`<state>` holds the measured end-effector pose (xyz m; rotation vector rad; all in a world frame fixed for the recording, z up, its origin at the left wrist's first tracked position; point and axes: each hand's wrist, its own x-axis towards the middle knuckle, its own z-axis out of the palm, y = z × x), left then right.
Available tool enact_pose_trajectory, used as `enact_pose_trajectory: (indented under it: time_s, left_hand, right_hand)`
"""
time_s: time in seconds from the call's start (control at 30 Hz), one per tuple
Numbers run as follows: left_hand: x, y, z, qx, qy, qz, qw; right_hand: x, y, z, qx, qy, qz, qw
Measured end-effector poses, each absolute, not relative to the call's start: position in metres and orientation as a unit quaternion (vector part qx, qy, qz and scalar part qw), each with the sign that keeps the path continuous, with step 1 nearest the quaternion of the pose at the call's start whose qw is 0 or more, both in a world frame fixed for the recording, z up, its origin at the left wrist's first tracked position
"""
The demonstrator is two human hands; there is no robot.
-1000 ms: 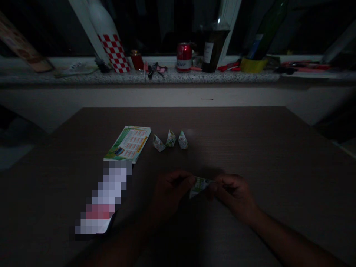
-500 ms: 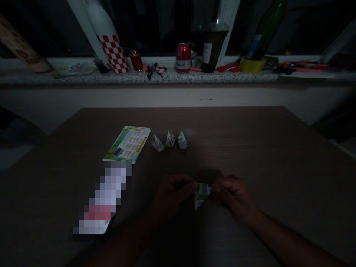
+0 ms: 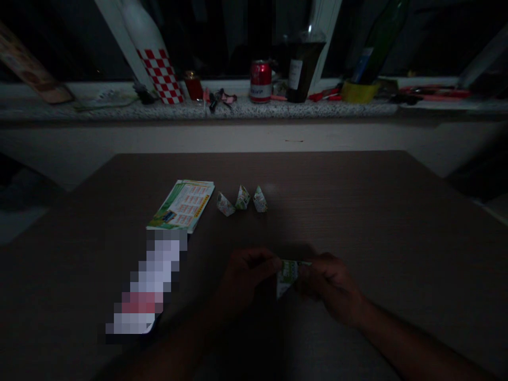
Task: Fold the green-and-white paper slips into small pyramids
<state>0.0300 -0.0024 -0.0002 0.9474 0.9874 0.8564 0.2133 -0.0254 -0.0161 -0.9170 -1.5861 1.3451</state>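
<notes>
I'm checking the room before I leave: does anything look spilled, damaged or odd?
One thing: a short streak on the pale wall, below the windowsill, stands out against an otherwise plain surface. No spill shows on the table, though the light is dim.

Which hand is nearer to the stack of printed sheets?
Left. In the picture, the left hand is below and right of the stack; the right hand is farther right, past the folded paper both hold.

Left hand (image 3: 249,274) and right hand (image 3: 334,286) face each other, both pinching
</notes>
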Motion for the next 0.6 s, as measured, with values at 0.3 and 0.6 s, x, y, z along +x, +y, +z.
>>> enact_pose_trajectory:
  time_s: [0.3,0.6]
  left_hand:
    - [0.0322,-0.0029,-0.0018,0.435,0.43,0.383,0.693]
    - [0.0324,-0.0013,-0.0029,0.447,0.432,0.386,0.681]
  right_hand:
    - [0.2111,-0.0253,-0.0207,-0.351,-0.639,0.546,0.413]
    - [0.2069,-0.0241,-0.0178,-0.365,-0.667,0.523,0.385]
